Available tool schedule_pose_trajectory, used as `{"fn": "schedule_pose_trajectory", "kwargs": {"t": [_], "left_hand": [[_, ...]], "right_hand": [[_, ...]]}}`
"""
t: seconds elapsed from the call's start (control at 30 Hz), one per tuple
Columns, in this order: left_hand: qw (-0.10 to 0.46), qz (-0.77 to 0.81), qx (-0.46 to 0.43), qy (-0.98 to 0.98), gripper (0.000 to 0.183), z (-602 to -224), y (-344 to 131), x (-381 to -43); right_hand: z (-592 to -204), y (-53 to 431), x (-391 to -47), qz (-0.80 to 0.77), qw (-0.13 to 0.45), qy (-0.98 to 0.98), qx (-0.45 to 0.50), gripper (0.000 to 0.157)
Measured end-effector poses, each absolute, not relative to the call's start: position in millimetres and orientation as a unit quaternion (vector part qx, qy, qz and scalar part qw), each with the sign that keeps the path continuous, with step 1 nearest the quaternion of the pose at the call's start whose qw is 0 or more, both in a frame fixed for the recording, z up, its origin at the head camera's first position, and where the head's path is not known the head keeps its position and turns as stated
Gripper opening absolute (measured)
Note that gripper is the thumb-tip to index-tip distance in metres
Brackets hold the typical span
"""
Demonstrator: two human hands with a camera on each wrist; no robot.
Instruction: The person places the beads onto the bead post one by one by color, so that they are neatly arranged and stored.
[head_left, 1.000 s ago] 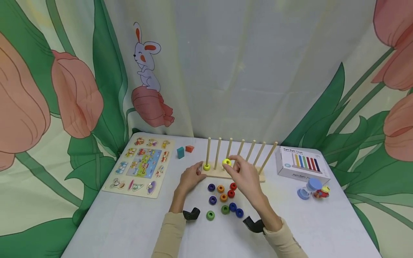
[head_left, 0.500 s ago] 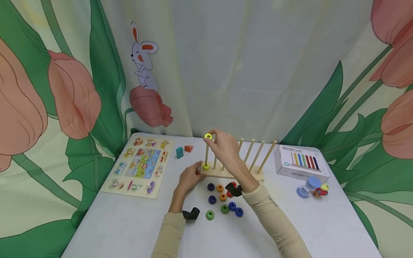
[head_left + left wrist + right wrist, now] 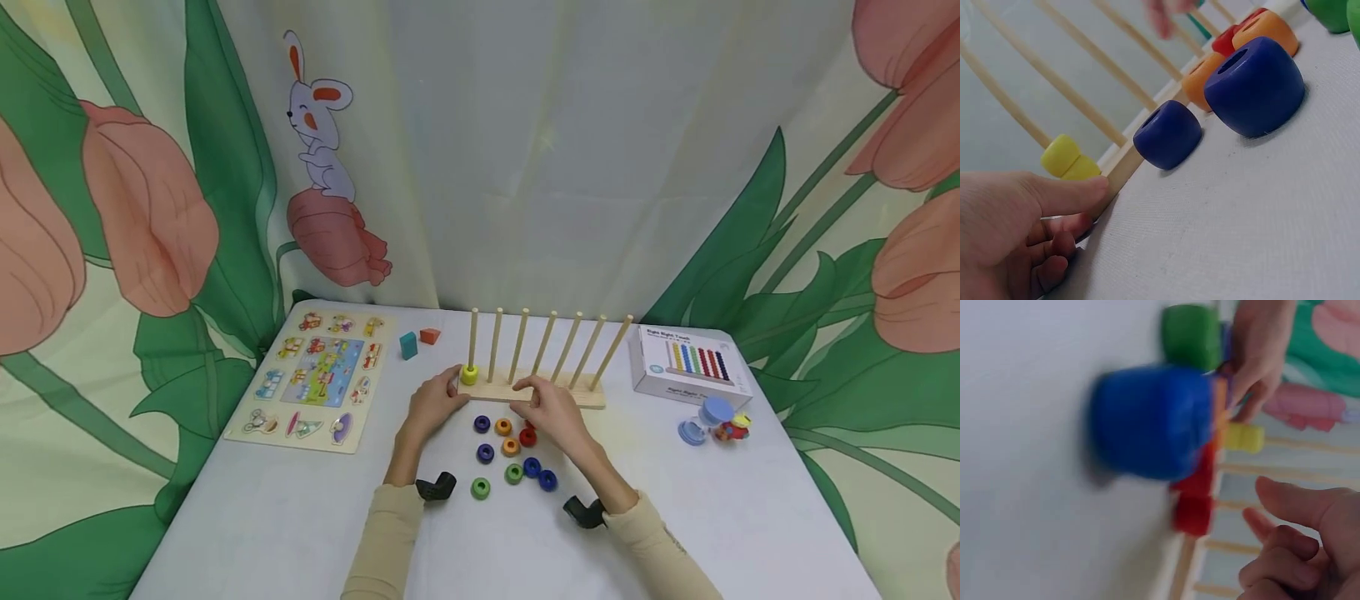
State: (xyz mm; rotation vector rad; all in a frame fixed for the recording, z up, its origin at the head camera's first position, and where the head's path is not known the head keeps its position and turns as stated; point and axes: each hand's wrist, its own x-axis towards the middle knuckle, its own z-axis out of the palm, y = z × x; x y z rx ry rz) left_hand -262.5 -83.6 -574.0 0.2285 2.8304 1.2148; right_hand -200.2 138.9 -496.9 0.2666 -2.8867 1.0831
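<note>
My left hand (image 3: 433,406) grips the left end of a wooden peg rack (image 3: 592,400), its thumb along the front edge in the left wrist view. Two yellow beads (image 3: 1071,157) sit stacked on the leftmost peg. My right hand (image 3: 553,414) hovers above the beads at the front of the rack, holding nothing. In the right wrist view its thumb and index finger are apart and the other fingers curl loosely. Below it lie red beads (image 3: 528,437), one partly hidden by the hand. Nearby are orange beads (image 3: 511,447), purple-blue beads (image 3: 485,453), blue beads (image 3: 547,480) and green beads (image 3: 481,488).
A picture puzzle board (image 3: 360,433) lies on the left. Behind the left hand are a teal block (image 3: 408,345) and an orange block (image 3: 430,335). On the right stand a toy box (image 3: 686,387), a blue-capped hourglass-like item (image 3: 716,410) and a small colourful figure (image 3: 732,427).
The second yellow bead went from my right hand down the leftmost peg onto the first. My right hand let go and moved right and down toward the loose beads. The left hand kept its grip.
</note>
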Motion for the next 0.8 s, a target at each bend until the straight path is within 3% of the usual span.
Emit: {"fn": "schedule_pose_trajectory", "kwargs": {"t": [0.23,0.37,0.53,0.8], "left_hand": [[0.027,0.394,0.069,0.916,0.062,-576,-84,-262],[0.03,0.398,0.067,0.914,0.063,-575,-83,-262],[0.037,0.395,0.061,0.916,0.064,-573,-82,-260],[0.025,0.392,0.074,0.917,0.063,-571,-83,-260]], "right_hand": [[-534,163,-197,0.311,-0.027,-0.95,0.008,0.031],[-539,165,-195,0.316,-0.021,-0.949,0.006,0.032],[-518,152,-194,0.322,0.058,-0.944,0.039,0.032],[-448,122,-201,0.367,0.206,-0.899,0.121,0.036]]}}
